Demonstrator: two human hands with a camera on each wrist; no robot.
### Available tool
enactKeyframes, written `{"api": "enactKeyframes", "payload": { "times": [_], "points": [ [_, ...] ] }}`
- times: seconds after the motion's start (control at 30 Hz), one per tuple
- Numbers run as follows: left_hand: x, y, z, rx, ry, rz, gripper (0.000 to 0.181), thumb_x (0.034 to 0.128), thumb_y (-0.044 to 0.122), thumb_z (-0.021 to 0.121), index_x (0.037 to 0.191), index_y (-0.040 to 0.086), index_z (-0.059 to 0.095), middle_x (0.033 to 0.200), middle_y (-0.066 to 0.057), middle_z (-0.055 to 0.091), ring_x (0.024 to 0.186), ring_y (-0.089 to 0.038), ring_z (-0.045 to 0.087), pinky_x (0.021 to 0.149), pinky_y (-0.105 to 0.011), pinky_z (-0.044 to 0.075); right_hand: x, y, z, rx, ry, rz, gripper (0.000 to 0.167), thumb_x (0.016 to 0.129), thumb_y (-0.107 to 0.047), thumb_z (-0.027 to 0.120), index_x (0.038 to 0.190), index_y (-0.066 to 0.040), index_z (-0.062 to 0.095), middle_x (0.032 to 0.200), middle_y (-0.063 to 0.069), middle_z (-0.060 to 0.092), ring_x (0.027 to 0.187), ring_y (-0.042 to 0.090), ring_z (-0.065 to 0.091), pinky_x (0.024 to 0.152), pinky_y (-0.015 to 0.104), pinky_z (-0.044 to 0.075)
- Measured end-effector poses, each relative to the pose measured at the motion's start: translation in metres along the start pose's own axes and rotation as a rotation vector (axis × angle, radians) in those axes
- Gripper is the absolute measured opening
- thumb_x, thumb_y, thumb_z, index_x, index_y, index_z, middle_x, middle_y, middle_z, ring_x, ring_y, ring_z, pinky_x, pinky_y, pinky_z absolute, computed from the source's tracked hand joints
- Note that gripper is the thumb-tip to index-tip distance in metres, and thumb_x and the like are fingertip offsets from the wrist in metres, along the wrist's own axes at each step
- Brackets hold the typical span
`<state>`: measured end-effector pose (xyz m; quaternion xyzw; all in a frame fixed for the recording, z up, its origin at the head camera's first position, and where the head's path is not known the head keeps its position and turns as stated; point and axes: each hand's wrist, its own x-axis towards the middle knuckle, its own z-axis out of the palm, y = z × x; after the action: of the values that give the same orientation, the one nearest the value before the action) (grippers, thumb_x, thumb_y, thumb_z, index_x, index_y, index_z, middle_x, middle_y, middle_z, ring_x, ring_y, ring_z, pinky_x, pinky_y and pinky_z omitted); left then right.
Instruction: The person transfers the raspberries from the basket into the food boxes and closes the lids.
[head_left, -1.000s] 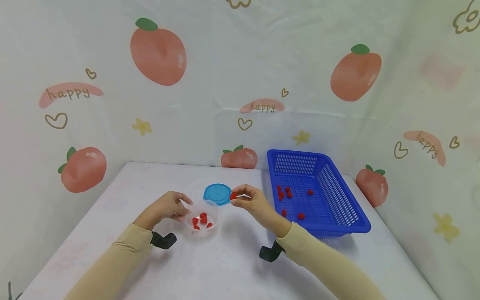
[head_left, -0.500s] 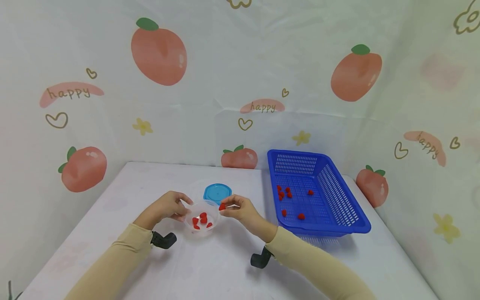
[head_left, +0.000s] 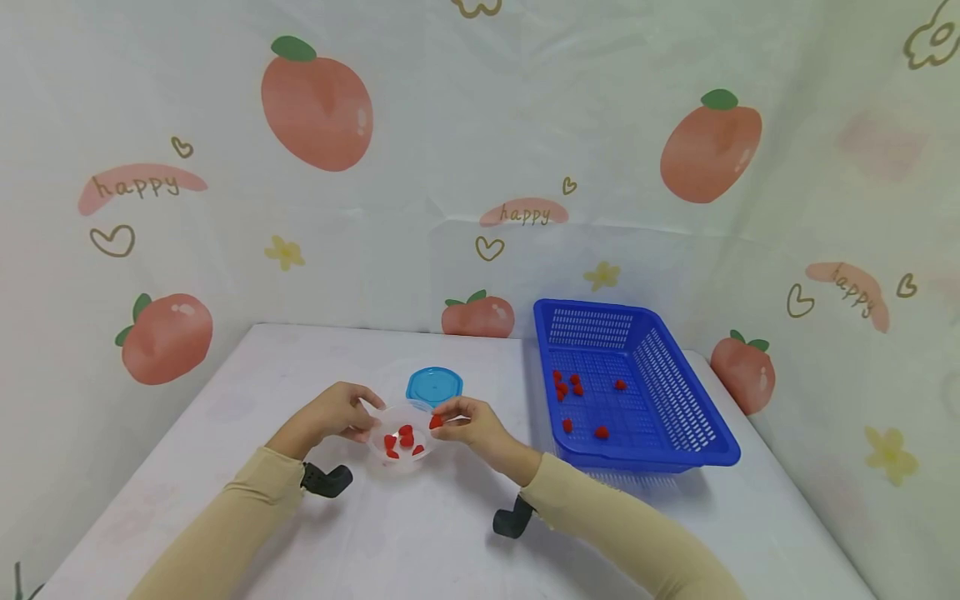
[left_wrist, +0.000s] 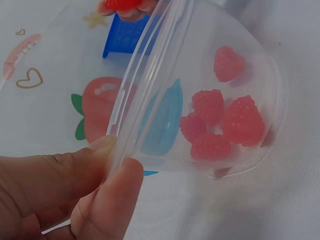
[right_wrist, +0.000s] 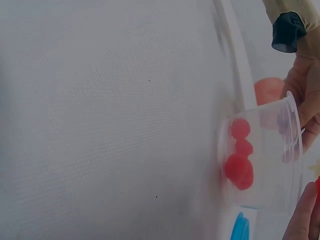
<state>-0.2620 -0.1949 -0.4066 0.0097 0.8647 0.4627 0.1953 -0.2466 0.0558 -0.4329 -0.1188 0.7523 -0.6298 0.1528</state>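
A clear plastic tub (head_left: 382,457) stands on the table with several red raspberries (left_wrist: 243,121) at its bottom. My left hand (head_left: 339,414) pinches the tub's rim between thumb and fingers, as the left wrist view shows closely. At the tub's right rim, my right hand (head_left: 474,427) pinches one raspberry (head_left: 436,422) at its fingertips, just above the opening. In the right wrist view only part of that hand shows at the lower right edge.
A blue lid (head_left: 433,385) lies just behind the tub. To the right stands a blue plastic basket (head_left: 678,392) with several raspberries (head_left: 602,432) scattered in it. A printed cloth (head_left: 390,250) hangs behind the white table (head_left: 420,542).
My right hand has moved left and slightly down with its raspberry, from beside the lid to the tub's rim. My left hand and the tub have stayed in place.
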Motion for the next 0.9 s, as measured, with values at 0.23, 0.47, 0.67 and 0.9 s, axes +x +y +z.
{"api": "enactKeyframes", "payload": {
  "times": [0.23, 0.47, 0.67, 0.9],
  "points": [
    [-0.0002, 0.0013, 0.0004, 0.010, 0.004, -0.014, 0.035, 0.0868, 0.006, 0.069, 0.119, -0.003, 0.060, 0.075, -0.010, 0.058, 0.056, -0.016, 0.059, 0.060, -0.025, 0.057, -0.0008, -0.0023, 0.0026, -0.018, 0.004, -0.003, 0.035, 0.084, -0.005, 0.073, 0.115, 0.005, 0.061, 0.103, 0.007, 0.067, 0.089, 0.014, 0.062, 0.085, 0.030, 0.057],
    [-0.0007, 0.0009, 0.0005, 0.019, 0.011, -0.012, 0.034, 0.0866, 0.007, 0.070, 0.118, -0.003, 0.060, 0.075, -0.010, 0.058, 0.056, -0.016, 0.059, 0.060, -0.025, 0.057, -0.0007, -0.0017, 0.0031, -0.046, 0.005, -0.019, 0.029, 0.083, -0.005, 0.073, 0.110, 0.000, 0.065, 0.103, 0.008, 0.066, 0.088, 0.015, 0.060, 0.082, 0.028, 0.057],
    [-0.0007, 0.0005, 0.0005, 0.020, 0.012, -0.001, 0.034, 0.0866, 0.006, 0.069, 0.118, -0.004, 0.060, 0.075, -0.010, 0.058, 0.056, -0.015, 0.059, 0.060, -0.025, 0.057, -0.0016, -0.0030, 0.0037, -0.044, 0.002, -0.018, 0.030, 0.084, -0.005, 0.073, 0.111, 0.000, 0.064, 0.103, 0.008, 0.067, 0.088, 0.014, 0.059, 0.081, 0.027, 0.056],
    [-0.0014, 0.0015, 0.0008, 0.013, 0.010, -0.006, 0.034, 0.0868, 0.006, 0.069, 0.118, -0.004, 0.060, 0.075, -0.010, 0.058, 0.056, -0.016, 0.059, 0.060, -0.025, 0.057, -0.0031, -0.0025, 0.0036, -0.023, -0.017, -0.030, 0.035, 0.084, -0.004, 0.072, 0.117, 0.003, 0.062, 0.108, 0.015, 0.066, 0.088, 0.013, 0.059, 0.081, 0.027, 0.057]
  ]
}}
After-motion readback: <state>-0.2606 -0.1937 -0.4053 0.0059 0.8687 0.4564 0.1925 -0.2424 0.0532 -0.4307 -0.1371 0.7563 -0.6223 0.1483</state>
